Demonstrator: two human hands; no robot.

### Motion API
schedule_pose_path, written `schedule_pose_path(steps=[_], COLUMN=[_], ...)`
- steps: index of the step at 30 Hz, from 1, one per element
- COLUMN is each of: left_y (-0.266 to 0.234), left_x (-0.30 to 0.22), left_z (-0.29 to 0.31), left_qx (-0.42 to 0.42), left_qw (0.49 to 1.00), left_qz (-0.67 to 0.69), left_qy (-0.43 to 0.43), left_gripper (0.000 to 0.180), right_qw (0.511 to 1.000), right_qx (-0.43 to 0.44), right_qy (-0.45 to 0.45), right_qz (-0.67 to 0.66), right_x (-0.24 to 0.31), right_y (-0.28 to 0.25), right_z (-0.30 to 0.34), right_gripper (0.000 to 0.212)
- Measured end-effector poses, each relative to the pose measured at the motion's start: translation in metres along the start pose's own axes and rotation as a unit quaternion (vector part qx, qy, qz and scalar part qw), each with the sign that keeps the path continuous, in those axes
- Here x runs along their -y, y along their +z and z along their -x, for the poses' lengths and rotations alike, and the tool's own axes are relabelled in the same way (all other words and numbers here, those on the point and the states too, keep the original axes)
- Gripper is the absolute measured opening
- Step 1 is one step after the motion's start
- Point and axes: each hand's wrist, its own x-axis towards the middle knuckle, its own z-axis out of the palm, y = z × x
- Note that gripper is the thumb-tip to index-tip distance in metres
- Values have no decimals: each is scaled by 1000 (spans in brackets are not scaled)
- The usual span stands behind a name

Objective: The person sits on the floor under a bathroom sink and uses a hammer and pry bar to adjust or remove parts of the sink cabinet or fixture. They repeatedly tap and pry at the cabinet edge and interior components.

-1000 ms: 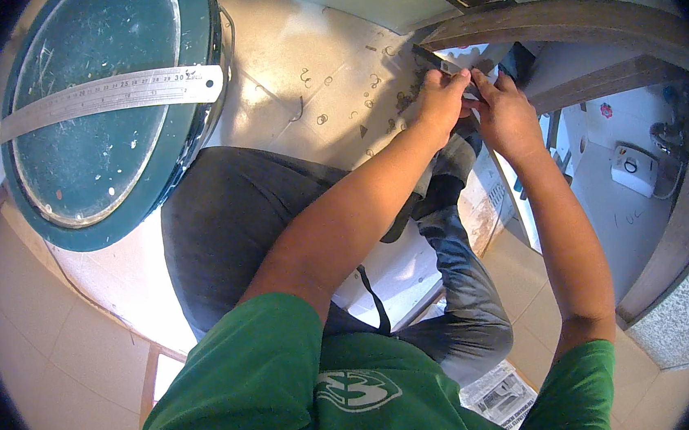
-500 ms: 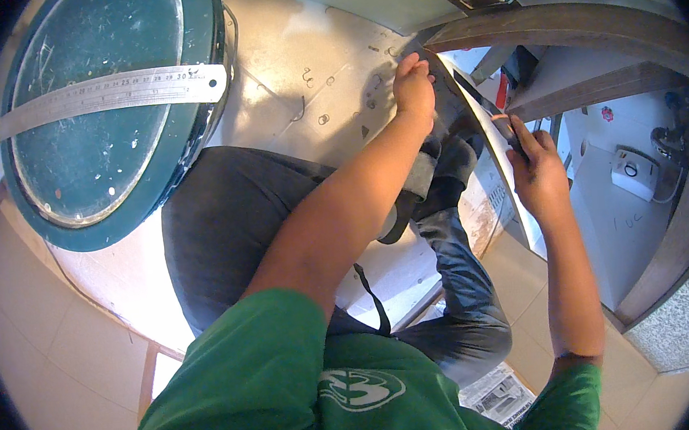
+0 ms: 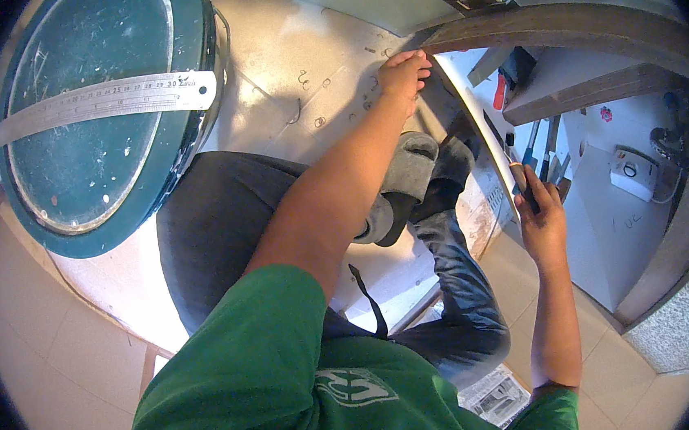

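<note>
My right hand (image 3: 543, 218) is wrapped round the dark handle of what looks like a file (image 3: 528, 187), with an orange band where handle meets blade. Its dark blade points away from me along the edge of a white panel, a cabinet door (image 3: 480, 125) standing open. At the door's far upper corner, my left hand (image 3: 404, 76) has its fingers curled against the dark edge. The palm side of that grip is hidden. My feet, in grey slippers (image 3: 410, 167), rest close beside the door.
A metal ruler (image 3: 105, 102) lies across a green lidded bucket (image 3: 95, 171) at left. Several tools (image 3: 550, 144), a red-handled one (image 3: 500, 92) and a white box with a dial (image 3: 634, 173) are inside the cabinet (image 3: 576, 100). Small curled scraps (image 3: 304, 79) litter the floor.
My right hand has drawn the file back toward me along the door edge. My left hand has shifted slightly left, staying at the door's far corner. More tools show inside the cabinet.
</note>
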Motion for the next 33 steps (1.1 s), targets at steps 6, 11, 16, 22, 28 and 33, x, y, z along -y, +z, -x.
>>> schedule_pose_path(steps=[6, 11, 16, 22, 28, 33], left_y=[-3, -5, -8, -11, -11, -11], left_x=[-8, -12, -13, -5, -1, 1], left_z=[3, -1, -2, -6, -8, -9], left_qx=[28, 36, 53, 58, 78, 79], left_qw=[999, 999, 998, 998, 997, 996], left_qz=[-10, -26, -27, -17, -3, 19], left_qy=[-13, -24, -28, -12, -24, -40], left_gripper=[29, 31, 29, 30, 33, 30], right_qw=[1000, 1000, 999, 999, 999, 999], right_qx=[-1, -2, 22, 9, 10, 24], right_qy=[0, -3, 32, 16, 1, -3], right_qz=[1, -9, -27, -29, -35, -22], right_x=[-6, -14, -14, -21, -20, -9], right_y=[2, 4, 5, 11, 13, 8], right_z=[7, 11, 16, 20, 22, 15], right_gripper=[50, 51, 50, 49, 49, 48])
